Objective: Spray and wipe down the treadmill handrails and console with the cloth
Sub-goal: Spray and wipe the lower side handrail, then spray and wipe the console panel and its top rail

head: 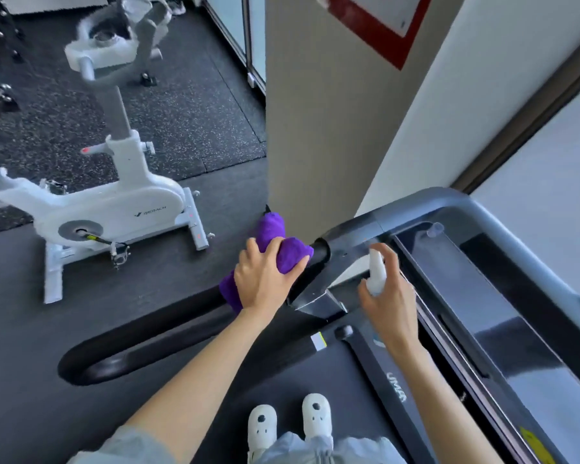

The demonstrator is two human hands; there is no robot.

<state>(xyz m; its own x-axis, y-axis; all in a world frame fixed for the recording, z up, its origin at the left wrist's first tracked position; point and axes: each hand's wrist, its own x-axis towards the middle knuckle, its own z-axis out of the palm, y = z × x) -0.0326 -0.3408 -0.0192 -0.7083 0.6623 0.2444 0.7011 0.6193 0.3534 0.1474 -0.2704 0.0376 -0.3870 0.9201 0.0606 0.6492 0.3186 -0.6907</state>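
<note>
— At the front end of the left handrail, just short of the console corner: what of the left hand?
— Curled round the purple cloth, pressing it onto the black rail; cloth bunched, spilling past the fingers on both sides.
— And over by the console?
— Right hand wrapped round a small white spray bottle, nozzle up, held just beside the console's left edge, above the treadmill deck.
— Lower down?
— White shoes side by side on the belt, near the bottom edge.
— Off the treadmill?
— White exercise bike on the dark floor to the left, well apart; beige pillar straight beyond the rail's end.
</note>
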